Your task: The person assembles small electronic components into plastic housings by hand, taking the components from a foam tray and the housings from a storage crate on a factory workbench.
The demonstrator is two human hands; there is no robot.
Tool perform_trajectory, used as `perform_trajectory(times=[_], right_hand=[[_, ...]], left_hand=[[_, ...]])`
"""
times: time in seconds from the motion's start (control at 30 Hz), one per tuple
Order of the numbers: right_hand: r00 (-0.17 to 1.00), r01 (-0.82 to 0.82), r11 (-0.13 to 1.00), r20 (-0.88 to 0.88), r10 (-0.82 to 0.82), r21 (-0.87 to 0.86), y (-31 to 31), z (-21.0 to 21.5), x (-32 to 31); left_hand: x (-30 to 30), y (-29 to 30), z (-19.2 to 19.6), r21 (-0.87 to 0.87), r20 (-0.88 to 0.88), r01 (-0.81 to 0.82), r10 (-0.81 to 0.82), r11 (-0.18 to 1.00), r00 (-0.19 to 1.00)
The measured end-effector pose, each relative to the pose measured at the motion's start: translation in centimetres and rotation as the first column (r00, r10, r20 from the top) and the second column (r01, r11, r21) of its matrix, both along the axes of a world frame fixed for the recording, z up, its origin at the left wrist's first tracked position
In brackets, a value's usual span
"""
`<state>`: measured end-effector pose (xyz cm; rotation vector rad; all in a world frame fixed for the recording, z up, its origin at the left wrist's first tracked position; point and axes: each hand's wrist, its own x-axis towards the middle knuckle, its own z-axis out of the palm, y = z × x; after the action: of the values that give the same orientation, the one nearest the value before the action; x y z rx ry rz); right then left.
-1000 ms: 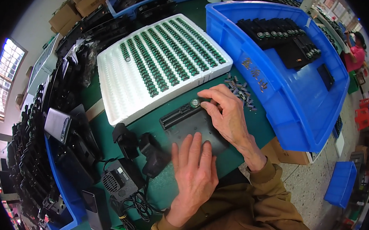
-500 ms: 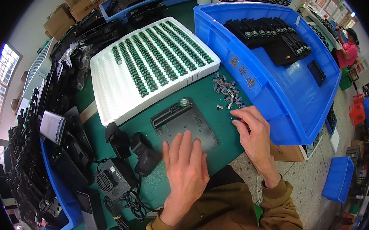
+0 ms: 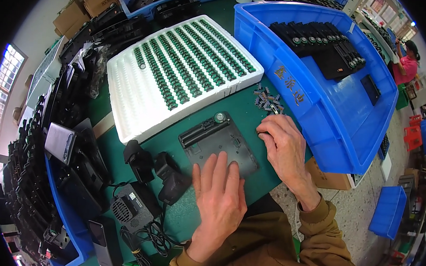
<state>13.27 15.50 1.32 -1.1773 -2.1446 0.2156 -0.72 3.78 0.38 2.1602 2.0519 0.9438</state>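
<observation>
A flat black plastic housing (image 3: pixel 211 144) lies on the green mat in front of me, with a long ribbed slot and a round silver part at its far edge. My left hand (image 3: pixel 220 197) rests open on its near edge, fingers stretched out. Just right of the housing hovers my right hand (image 3: pixel 286 145), thumb and forefinger pinched together. Whatever is between those fingertips is too small or hidden to make out. Beyond the right hand is a loose pile of small grey metal-and-plastic parts (image 3: pixel 267 101), partly screened by its fingers.
A white foam tray (image 3: pixel 126 97) holds rows of small green parts. To the right stands a blue bin (image 3: pixel 317 125) with black housings (image 3: pixel 334 60). At left lie two black moulded pieces (image 3: pixel 170 179), a speaker-like box (image 3: pixel 133 207) with cables and a grey device (image 3: pixel 104 244).
My right hand has come slightly left, closer to the housing, and its fingertips have drawn together. The left hand stays on the housing. The whole view has shifted a little.
</observation>
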Motion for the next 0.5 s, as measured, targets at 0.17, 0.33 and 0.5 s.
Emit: perform_trajectory(times=[0.17, 0.33, 0.5], right_hand=[[0.998, -0.004, 0.999, -0.064, 0.001, -0.042, -0.2, 0.0, -0.2], [0.990, -0.082, 0.997, -0.112, 0.081, -0.006, -0.1, -0.8, 0.2], [0.990, -0.129, 0.991, -0.064, 0.126, -0.043, -0.1, -0.5, 0.4]], left_hand=[[0.1, 0.0, 0.1, 0.004, 0.008, -0.004, 0.003, 1.000, 1.000], [0.1, 0.0, 0.1, -0.002, 0.009, -0.006, 0.006, 1.000, 1.000], [0.1, 0.1, 0.1, 0.009, 0.010, 0.000, 0.000, 1.000, 1.000]])
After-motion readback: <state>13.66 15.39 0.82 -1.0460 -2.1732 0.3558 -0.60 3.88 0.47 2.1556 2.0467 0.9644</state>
